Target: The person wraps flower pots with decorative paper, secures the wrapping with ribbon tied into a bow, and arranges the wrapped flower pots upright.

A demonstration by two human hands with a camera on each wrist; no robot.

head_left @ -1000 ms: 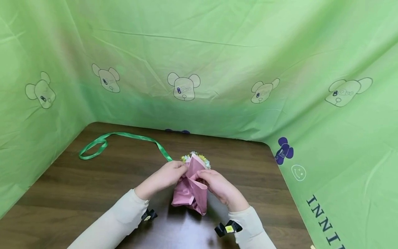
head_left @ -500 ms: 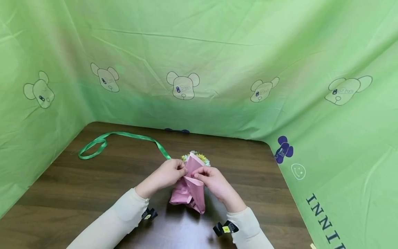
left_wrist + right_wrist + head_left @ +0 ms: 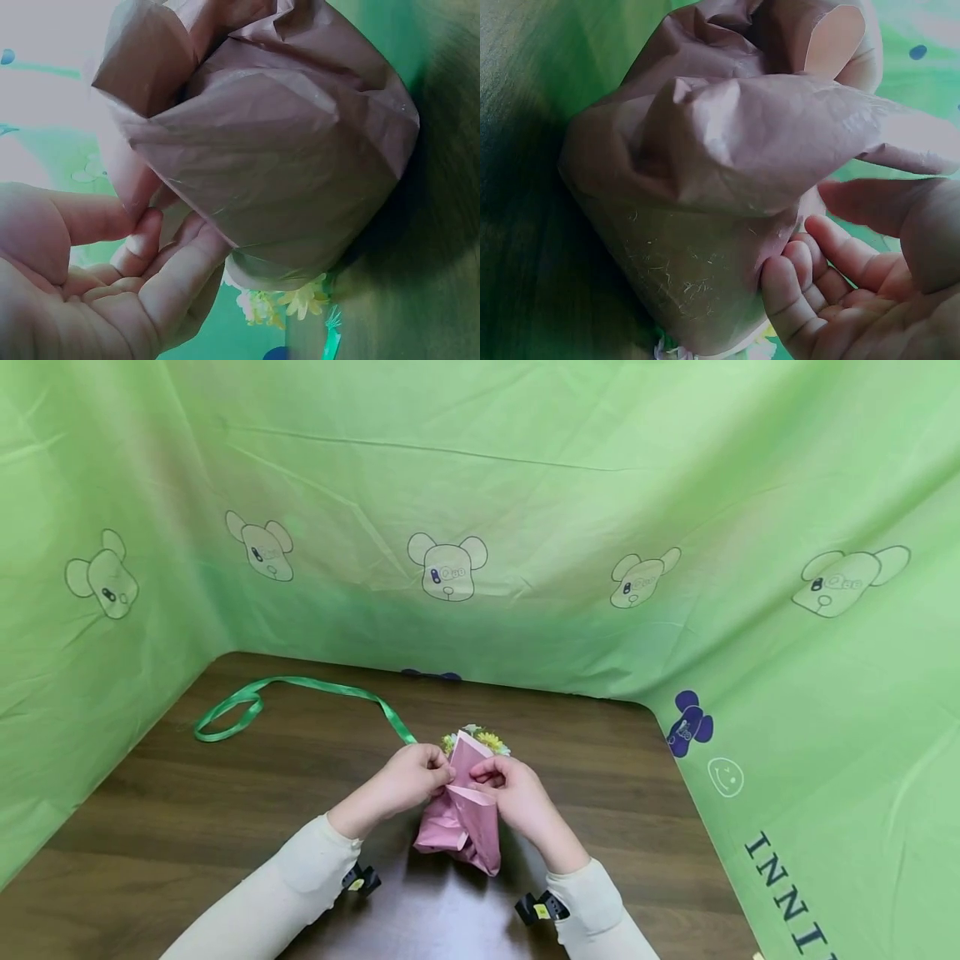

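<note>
A small bouquet stands in pink wrapping paper at the middle of the table. Yellow and pale flowers peek out at its far side, partly hidden by a raised paper flap. My left hand pinches the paper's edge between thumb and forefinger, as the left wrist view shows close up. On the other side, my right hand has its thumb and curled fingers on the paper's fold. The paper's front part hangs in loose folds toward me.
A long green ribbon runs from beside my left hand to a loop at the table's back left. Green cloth with printed bear heads walls off the back and both sides. Black bands sit at both wrists.
My right hand has shifted slightly up along the paper, and the front fold it had raised now lies lower. My left hand keeps its place. The ribbon has not moved.
</note>
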